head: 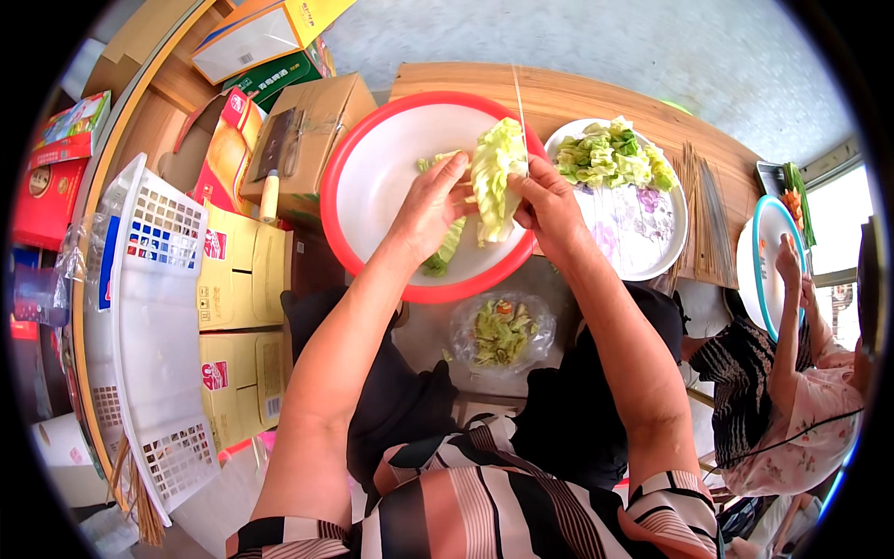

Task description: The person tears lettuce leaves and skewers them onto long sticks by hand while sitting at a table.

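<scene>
Over a white basin with a red rim [363, 244], my right hand [548, 202] grips a thin skewer that points up, with a pale green lettuce leaf [497, 178] against it. My left hand [431, 206] is at the leaf's left side, fingers bent towards it; whether they pinch the leaf is hard to tell. More leaf pieces [447, 251] lie in the basin, partly behind my left hand. To the right, a white floral plate [635, 234] holds a heap of skewered lettuce [614, 157]. Loose skewers [698, 216] lie beside the plate on the wooden table [461, 77].
A plastic bag of leaf scraps [503, 332] sits below, between my knees. Cardboard boxes [307, 126] and a white plastic basket [129, 335] stand at the left. On the right another person [803, 412] works at a blue-rimmed basin [758, 265].
</scene>
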`<state>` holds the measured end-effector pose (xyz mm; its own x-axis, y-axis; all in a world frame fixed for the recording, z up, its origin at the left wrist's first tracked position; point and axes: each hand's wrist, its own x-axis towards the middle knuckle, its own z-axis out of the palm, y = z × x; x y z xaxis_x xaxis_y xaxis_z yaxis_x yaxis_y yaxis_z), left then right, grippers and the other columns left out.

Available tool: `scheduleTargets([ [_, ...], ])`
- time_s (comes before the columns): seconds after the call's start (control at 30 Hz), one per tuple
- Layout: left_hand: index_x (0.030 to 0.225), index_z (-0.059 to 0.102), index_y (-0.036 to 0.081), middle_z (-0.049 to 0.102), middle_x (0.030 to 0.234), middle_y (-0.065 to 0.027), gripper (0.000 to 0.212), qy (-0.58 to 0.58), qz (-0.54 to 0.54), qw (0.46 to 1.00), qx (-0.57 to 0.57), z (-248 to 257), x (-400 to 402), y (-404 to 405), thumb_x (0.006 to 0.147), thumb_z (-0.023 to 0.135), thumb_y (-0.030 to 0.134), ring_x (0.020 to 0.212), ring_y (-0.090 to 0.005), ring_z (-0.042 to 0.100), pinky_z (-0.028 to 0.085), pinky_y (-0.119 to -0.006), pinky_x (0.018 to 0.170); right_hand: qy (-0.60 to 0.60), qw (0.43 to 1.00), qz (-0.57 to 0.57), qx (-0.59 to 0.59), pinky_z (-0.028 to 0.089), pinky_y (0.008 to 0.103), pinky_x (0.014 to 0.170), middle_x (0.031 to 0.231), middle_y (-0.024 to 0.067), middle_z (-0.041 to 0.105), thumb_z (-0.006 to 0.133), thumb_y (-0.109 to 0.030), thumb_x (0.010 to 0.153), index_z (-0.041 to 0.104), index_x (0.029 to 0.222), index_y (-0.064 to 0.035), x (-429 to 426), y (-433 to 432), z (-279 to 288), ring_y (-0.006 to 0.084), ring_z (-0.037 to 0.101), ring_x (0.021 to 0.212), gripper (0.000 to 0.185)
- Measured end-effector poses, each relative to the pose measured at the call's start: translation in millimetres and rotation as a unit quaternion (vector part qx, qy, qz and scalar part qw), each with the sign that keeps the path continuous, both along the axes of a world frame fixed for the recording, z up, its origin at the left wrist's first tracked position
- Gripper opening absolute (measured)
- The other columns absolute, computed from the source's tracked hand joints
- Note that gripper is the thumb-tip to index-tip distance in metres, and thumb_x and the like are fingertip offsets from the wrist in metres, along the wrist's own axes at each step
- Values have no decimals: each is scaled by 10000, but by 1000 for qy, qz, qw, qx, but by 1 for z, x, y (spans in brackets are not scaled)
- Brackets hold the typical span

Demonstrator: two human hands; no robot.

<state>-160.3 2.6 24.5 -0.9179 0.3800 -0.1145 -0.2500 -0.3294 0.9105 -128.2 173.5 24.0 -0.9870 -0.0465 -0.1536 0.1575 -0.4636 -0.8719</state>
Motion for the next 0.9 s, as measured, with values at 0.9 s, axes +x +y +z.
scheduleTargets([
  [0.9,1148,510,61,577,1140,-96,258,-69,237,962,117,5,-39,-37,893,521,22,1049,-241,582,471,-450,878,-26,944,211,252,283,208,462,474,-44,363,429,-175,979,602,1138,7,42,-11,30,50,322,426,298],
])
